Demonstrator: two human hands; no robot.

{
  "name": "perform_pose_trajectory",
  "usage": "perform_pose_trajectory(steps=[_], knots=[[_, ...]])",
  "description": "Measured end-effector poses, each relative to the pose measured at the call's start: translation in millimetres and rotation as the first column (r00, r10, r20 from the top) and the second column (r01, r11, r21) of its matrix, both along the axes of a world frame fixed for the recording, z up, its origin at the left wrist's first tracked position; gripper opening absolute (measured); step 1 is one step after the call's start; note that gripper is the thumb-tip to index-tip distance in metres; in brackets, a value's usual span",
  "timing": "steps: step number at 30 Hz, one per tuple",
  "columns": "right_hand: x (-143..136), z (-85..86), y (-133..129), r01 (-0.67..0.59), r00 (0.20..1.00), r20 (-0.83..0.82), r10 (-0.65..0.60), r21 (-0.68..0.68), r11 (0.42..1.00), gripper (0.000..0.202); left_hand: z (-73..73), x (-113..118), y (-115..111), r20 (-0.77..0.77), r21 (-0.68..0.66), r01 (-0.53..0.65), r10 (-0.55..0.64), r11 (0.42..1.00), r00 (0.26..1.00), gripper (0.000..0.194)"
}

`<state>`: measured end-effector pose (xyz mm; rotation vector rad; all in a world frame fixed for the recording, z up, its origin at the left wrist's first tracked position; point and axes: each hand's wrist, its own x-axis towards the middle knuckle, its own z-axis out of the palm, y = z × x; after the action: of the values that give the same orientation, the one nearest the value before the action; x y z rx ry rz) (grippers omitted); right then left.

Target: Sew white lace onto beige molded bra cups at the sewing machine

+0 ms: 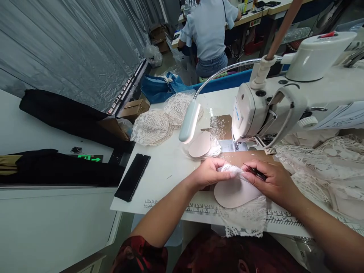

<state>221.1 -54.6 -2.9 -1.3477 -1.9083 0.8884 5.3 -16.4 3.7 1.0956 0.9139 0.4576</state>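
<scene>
My left hand (212, 173) pinches the edge of a white lace piece (241, 222) between thumb and fingers. That lace is joined to or lies against a smooth pale oval pad (236, 192), and its free part hangs over the table's front edge. My right hand (265, 180) is closed at the same lace edge and also holds small dark thread snips (257, 173), their pointed tip towards the left. Just beyond my hands, a second pale pad (200, 145) with lace around it lies left of the sewing machine's needle area (236, 146).
The white sewing machine (256, 110) stands at the right, with a lamp (190, 121) reaching over the table. Lace piles lie at the back left (153, 127) and right (321, 167). A black phone (132, 177) rests at left. A person (209, 34) sits further back.
</scene>
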Motion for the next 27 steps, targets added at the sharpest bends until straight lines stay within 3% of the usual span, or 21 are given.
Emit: perform_pose_trajectory(steps=[5, 10, 13, 19, 24, 27], knots=[[12, -1.5, 4, -0.027, 0.999, -0.048, 0.022, -0.106, 0.994, 0.043, -2.7, 5, -2, 0.102, 0.003, -0.019, 0.019, 1.0, 0.995, 0.043], [20, 2.2, 6, -0.003, 0.989, -0.14, -0.036, -0.268, 0.963, 0.042, -6.9, 5, -3, 0.136, 0.01, -0.069, 0.067, 0.998, 0.988, 0.036], [20, 5.2, 8, -0.057, 0.984, -0.177, -0.002, -0.331, 0.942, 0.041, -7.6, 4, -3, 0.149, 0.025, -0.072, 0.068, 0.997, 0.987, 0.032], [11, 7.4, 12, -0.14, 0.989, -0.082, 0.123, -0.256, 0.956, 0.033, -10.6, 5, -4, 0.21, -0.012, -0.031, 0.033, 0.999, 0.977, 0.035], [0, 9.2, 11, -0.099, 0.993, -0.079, 0.087, -0.164, 0.982, 0.025, -14.3, 7, -3, 0.163, 0.015, -0.035, 0.032, 0.999, 0.986, 0.034], [3, 8.1, 10, -0.055, 0.995, -0.089, 0.038, -0.196, 0.979, 0.027, -6.5, 4, -5, 0.044, 0.135, 0.005, -0.011, 0.991, 0.999, 0.037]])
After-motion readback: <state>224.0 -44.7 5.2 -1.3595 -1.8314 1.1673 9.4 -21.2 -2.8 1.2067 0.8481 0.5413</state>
